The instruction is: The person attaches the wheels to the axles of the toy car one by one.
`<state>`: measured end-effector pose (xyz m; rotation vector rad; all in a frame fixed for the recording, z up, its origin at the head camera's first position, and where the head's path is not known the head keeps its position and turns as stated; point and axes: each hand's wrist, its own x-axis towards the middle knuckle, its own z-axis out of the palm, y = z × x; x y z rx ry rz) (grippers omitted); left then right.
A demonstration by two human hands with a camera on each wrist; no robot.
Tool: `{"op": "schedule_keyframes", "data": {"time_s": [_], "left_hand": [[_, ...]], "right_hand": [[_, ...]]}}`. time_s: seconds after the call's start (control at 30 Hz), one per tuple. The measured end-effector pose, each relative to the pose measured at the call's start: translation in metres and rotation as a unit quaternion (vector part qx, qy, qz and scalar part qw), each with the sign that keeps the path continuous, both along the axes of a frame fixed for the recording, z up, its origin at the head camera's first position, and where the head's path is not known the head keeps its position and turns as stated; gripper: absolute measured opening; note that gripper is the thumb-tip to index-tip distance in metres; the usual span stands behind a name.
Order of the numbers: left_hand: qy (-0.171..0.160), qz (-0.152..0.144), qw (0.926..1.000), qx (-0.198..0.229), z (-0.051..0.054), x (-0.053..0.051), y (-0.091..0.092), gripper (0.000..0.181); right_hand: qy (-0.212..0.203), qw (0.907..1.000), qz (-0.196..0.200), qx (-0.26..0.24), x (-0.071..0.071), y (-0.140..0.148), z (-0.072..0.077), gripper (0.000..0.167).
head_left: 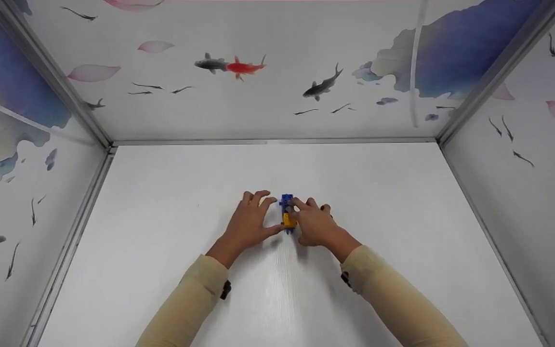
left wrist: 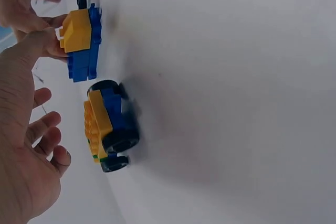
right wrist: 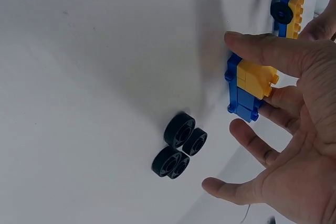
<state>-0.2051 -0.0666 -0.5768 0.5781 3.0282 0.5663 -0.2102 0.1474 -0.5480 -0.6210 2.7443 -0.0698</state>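
Operator: What does the head view show?

Watcher: Your left hand (head_left: 252,220) and your right hand (head_left: 317,225) come together over the white table (head_left: 277,294), one on each side of a small blue-and-yellow block piece (head_left: 288,220). Its blue end points away from you, the yellow block nearer. Your left thumb reaches its near end, and your right fingers lie over its right side. Beige sleeves (head_left: 186,299) cover both forearms; behind the table rises a panel (head_left: 258,120) printed with fish and petals.

Operator: And the left grip, seen from the left wrist?

Watcher: Loose. Your four fingers curve softly around nothing, with the thumb stretched toward the yellow block. You can't tell there whether it presses the block, since fingers overlap. Near your palm a wheeled block vehicle (left wrist: 102,119), yellow over blue, stands on the table, just beside the piece.

Operator: The right wrist view?

Watcher: Your right thumb is straight and crosses in front of the piece's yellow end; a finger reaches its blue side, and the others spread apart. Your hand isn't closed round it. The piece sits low by the tabletop, and four loose black wheels (right wrist: 180,129) lie clustered near your fingertips. The vehicle shows beyond your thumb.
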Motion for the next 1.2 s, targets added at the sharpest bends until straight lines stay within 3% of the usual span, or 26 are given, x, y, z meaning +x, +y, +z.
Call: {"op": "schedule_keyframes", "data": {"time_s": [0.23, 0.5, 0.67, 0.93, 1.2], "left_hand": [[-0.016, -0.046, 0.9978, -0.045, -0.006, -0.009, 0.023, 0.096], [-0.037, -0.053, 0.9967, -0.048, -0.011, -0.016, 0.034, 0.094], [-0.033, -0.054, 0.9971, -0.042, -0.011, -0.018, 0.035, 0.085], [-0.055, -0.047, 0.9971, -0.021, -0.01, -0.02, 0.039, 0.086], [-0.075, -0.034, 0.9965, 0.013, -0.004, -0.016, 0.041, 0.085]], "right_hand": [[-0.003, 0.9999, 0.006, -0.008, 0.003, 0.002, -0.001, 0.072], [0.006, 0.9999, 0.013, 0.003, 0.006, 0.001, -0.004, 0.074], [0.017, 0.9996, 0.021, -0.005, 0.007, 0.006, -0.004, 0.084], [0.032, 0.9952, 0.022, -0.09, 0.0, 0.033, -0.004, 0.087], [0.049, 0.9887, -0.04, -0.136, -0.012, 0.075, -0.011, 0.079]]}}
